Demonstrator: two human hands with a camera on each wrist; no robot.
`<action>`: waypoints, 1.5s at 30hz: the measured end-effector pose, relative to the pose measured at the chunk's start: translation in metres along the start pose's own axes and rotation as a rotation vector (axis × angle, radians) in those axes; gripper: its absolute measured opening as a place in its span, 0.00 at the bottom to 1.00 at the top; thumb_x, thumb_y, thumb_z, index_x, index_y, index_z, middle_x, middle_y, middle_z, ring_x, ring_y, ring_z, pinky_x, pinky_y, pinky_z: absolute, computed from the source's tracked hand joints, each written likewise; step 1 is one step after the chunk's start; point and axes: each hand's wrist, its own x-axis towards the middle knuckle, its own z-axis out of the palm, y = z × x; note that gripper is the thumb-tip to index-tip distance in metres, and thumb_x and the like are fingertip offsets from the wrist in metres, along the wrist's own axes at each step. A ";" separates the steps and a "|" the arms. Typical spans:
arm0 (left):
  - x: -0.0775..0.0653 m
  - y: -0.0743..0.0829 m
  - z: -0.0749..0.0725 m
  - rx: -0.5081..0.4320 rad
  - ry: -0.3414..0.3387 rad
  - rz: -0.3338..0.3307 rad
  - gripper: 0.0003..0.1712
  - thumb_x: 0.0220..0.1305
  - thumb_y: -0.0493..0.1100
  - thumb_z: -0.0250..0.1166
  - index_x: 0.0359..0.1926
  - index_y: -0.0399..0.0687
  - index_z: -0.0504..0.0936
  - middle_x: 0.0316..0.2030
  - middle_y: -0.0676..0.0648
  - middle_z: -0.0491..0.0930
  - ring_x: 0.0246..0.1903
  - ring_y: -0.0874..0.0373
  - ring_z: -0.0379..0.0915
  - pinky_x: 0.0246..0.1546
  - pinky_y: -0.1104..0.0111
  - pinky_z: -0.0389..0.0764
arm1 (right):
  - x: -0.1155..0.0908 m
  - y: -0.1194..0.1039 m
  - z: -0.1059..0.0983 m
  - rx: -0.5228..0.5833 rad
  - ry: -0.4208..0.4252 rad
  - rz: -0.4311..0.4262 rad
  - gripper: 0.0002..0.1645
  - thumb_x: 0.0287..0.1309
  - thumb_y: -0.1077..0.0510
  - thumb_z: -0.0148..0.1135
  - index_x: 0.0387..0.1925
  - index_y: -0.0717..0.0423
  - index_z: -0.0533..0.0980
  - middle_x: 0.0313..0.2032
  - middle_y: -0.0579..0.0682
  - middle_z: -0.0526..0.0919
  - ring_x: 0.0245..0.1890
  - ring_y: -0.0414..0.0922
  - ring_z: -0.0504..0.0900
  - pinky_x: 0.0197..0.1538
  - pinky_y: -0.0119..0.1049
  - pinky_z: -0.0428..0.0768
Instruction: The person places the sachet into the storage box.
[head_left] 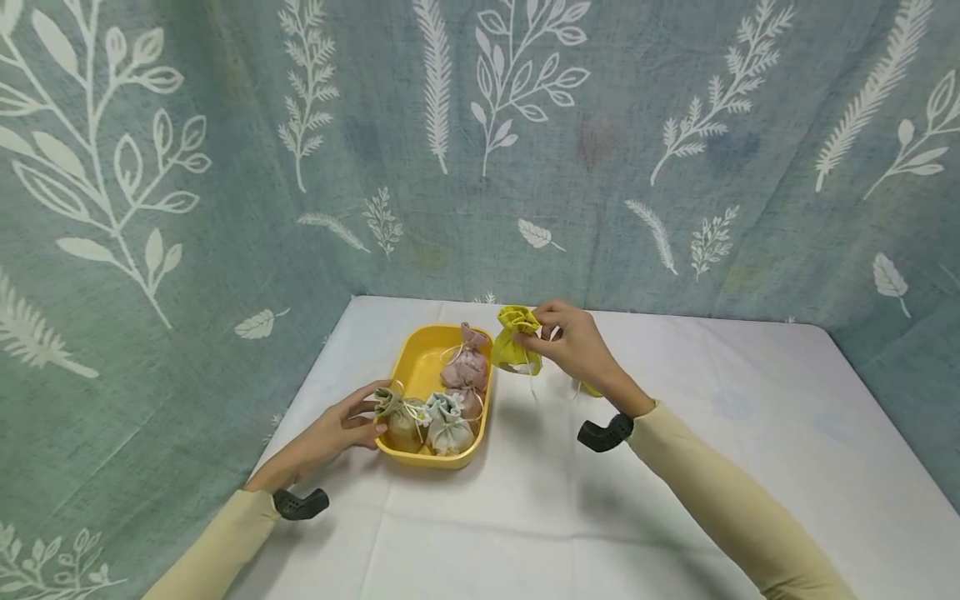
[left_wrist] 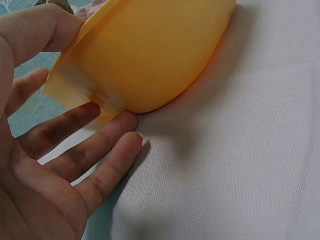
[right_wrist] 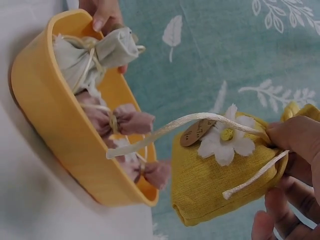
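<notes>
My right hand (head_left: 573, 337) pinches a yellow drawstring pouch (head_left: 516, 354) at its gathered neck, lifted just right of a yellow plastic basket (head_left: 420, 350). A white fabric flower (right_wrist: 227, 135), a small tag (right_wrist: 197, 132) and pale cords show on that pouch. My left hand (head_left: 352, 421) holds the basket's near left corner, thumb at the rim and the other fingers spread along the outer wall (left_wrist: 150, 55). Inside the basket sit an olive pouch (head_left: 405, 427), a pale grey-green pouch (head_left: 450, 429) and two pink pouches (head_left: 467, 367) along the right side.
Another yellow pouch (head_left: 590, 389) lies on the white-covered table (head_left: 487, 533), mostly hidden behind my right wrist. A green leaf-patterned curtain (head_left: 465, 208) hangs along the table's back and left sides. Black wrist cameras (head_left: 606, 433) sit on both wrists.
</notes>
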 end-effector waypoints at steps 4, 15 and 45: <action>-0.001 -0.002 0.001 -0.004 -0.007 0.000 0.44 0.69 0.50 0.71 0.78 0.73 0.59 0.74 0.39 0.60 0.66 0.40 0.67 0.49 0.57 0.85 | 0.003 -0.003 0.009 0.004 -0.021 -0.017 0.10 0.62 0.50 0.75 0.40 0.51 0.87 0.46 0.45 0.83 0.34 0.43 0.77 0.36 0.40 0.80; -0.001 -0.004 -0.001 -0.004 -0.011 0.021 0.42 0.70 0.50 0.70 0.78 0.75 0.60 0.76 0.48 0.58 0.69 0.38 0.63 0.50 0.57 0.85 | 0.017 -0.011 0.026 -0.011 -0.045 -0.038 0.10 0.63 0.49 0.73 0.39 0.51 0.86 0.44 0.45 0.82 0.35 0.44 0.78 0.34 0.41 0.78; -0.005 0.002 0.001 -0.034 -0.014 0.017 0.42 0.70 0.49 0.70 0.78 0.75 0.60 0.75 0.50 0.59 0.67 0.41 0.66 0.50 0.54 0.85 | 0.053 -0.046 0.098 0.103 -0.125 -0.100 0.14 0.64 0.48 0.72 0.35 0.55 0.84 0.44 0.45 0.82 0.35 0.42 0.75 0.36 0.35 0.74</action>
